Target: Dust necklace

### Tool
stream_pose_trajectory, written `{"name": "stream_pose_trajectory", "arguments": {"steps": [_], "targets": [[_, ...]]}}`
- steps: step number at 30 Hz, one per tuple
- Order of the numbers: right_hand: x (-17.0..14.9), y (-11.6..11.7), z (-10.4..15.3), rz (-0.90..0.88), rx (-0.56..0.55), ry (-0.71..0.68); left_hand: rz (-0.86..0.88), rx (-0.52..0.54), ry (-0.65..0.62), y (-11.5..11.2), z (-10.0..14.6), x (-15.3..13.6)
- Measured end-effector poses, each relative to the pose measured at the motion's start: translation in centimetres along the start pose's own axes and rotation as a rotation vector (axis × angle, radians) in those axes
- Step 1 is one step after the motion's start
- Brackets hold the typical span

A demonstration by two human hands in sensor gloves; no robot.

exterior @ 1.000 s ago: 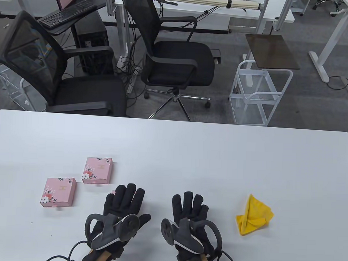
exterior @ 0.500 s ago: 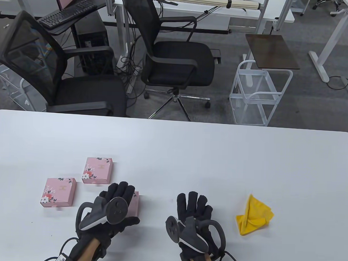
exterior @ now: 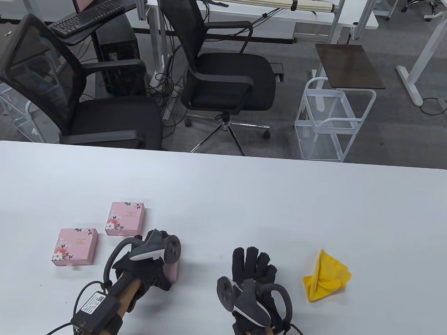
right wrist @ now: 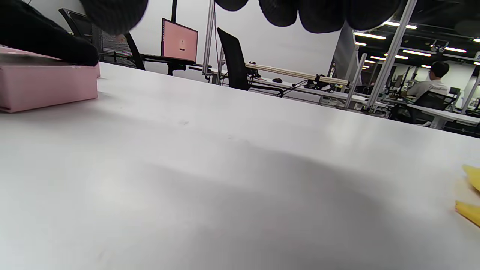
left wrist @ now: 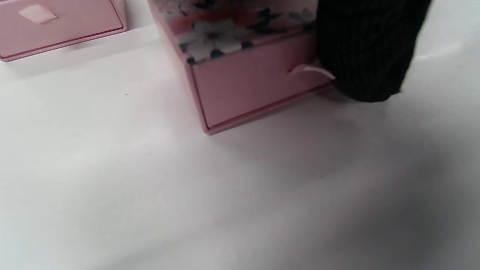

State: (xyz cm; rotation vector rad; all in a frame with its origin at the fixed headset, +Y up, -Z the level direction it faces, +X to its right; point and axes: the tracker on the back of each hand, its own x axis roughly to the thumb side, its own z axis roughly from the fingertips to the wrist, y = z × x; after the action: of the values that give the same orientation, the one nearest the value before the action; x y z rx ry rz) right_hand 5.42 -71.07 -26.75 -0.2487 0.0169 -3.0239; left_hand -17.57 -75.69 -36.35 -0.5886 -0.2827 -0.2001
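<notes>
Curling down over the nearest pink floral cardboard box (exterior: 171,270), the black-gloved left hand (exterior: 147,262) has its fingers on the lid, and one fingertip (left wrist: 369,52) sits against the box's front face by a small pale pull tab (left wrist: 309,70). Whether it truly grips the box or only rests on it I cannot tell, since the tracker covers the fingers from above. The right hand (exterior: 252,276) lies flat on the white table (exterior: 281,199), fingers straight and holding nothing, with the crumpled yellow cloth (exterior: 326,276) near its outer side.

This looks like the opening step: getting the box open. Next the drawer likely needs pulling by its tab while the box is steadied.

No necklace is visible; presumably it is inside one of the three boxes. Two more pink boxes (exterior: 75,246) (exterior: 125,218) sit beyond, closed.
</notes>
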Motion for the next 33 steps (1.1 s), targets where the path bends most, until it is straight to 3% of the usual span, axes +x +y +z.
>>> {"name": "stream_pose_trajectory", "arguments": {"steps": [9,14,23,27,33], "targets": [[-0.6,0.2,-0.1,-0.033,-0.03,0.013,0.06,0.135,-0.085,3.5,-1.8,3.2],[-1.2,0.5,-0.3,-0.055,-0.006,0.028,0.04,0.136,-0.11,5.3,-3.7,6.3],[-1.2,0.7,-0.3,-0.075,0.012,0.024,0.05,0.065,-0.103,4.7,-5.8,7.6],[-1.3,1.0,-0.5,-0.045,0.034,0.024,0.068,0.131,-0.114,4.2,-4.8,7.0],[-1.4,1.1,-0.5,-0.057,0.018,0.027,0.084,0.192,-0.137,3.6,-1.3,5.0]]}}
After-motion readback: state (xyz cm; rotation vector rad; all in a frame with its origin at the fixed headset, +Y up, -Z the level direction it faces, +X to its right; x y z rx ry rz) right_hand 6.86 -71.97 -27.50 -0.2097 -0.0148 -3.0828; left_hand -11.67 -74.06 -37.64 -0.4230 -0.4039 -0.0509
